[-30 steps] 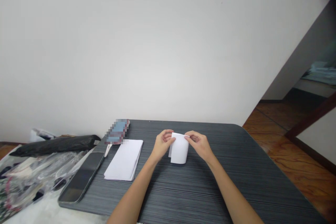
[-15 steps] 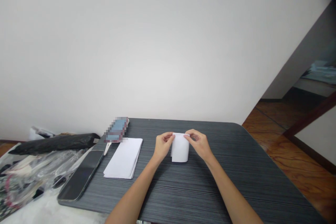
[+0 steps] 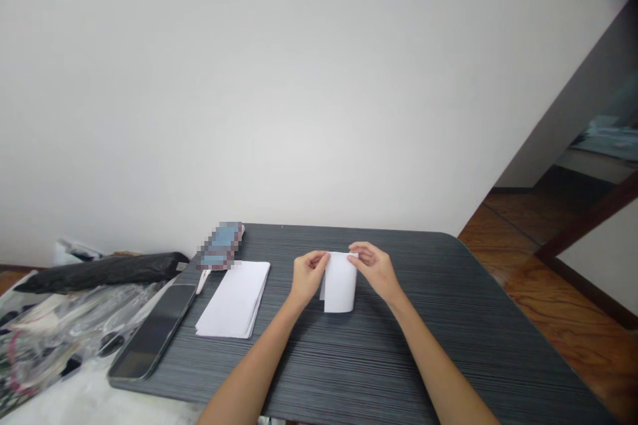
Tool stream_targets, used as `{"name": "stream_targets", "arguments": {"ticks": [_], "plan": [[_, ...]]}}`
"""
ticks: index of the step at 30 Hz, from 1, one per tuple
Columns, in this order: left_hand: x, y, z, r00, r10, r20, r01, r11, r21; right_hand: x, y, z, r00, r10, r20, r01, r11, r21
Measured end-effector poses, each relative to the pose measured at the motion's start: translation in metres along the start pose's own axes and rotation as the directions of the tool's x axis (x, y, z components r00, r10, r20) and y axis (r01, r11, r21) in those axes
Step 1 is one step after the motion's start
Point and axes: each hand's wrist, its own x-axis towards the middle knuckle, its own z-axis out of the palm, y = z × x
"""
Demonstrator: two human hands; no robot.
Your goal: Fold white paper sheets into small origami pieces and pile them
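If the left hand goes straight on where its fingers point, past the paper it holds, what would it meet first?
Probably the right hand, at the other top corner of the white paper. The left hand points roughly toward it, though depth is unclear here.

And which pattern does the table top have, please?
The table top has fine black and grey streaks; head view.

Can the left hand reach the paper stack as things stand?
Likely yes: nothing visible blocks the space between the left hand and the paper stack, though that hand is pinching the bent sheet.
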Motion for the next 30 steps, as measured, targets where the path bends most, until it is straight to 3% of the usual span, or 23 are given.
{"name": "stream_targets", "arguments": {"ticks": [4,11,16,18,24,30], "plan": [[0.0,0.001,-0.002,1.0,0.015,-0.005,-0.015,1.0,0.015,0.001,0.006,-0.002,0.98,0.193,0.058,-0.197,0.978,0.065],[0.002,-0.007,-0.001,1.0,0.006,0.026,-0.007,0.999,0.032,0.003,0.013,-0.006,0.971,0.238,-0.001,-0.237,0.966,0.104],[0.005,-0.011,-0.005,1.0,0.013,-0.027,-0.013,1.0,0.017,0.002,0.011,-0.007,0.926,0.347,0.149,-0.367,0.92,0.137],[0.006,-0.011,-0.007,0.999,0.015,-0.037,-0.015,1.0,0.015,0.001,0.01,-0.007,0.922,0.344,0.178,-0.365,0.925,0.108],[0.006,-0.01,-0.007,0.999,0.031,-0.044,-0.03,0.999,0.024,0.001,0.011,-0.005,0.948,0.297,0.117,-0.308,0.947,0.088],[0.009,-0.01,-0.01,0.992,0.051,-0.117,-0.048,0.998,0.029,-0.002,0.01,-0.004,0.89,0.355,0.288,-0.402,0.907,0.123]]}}
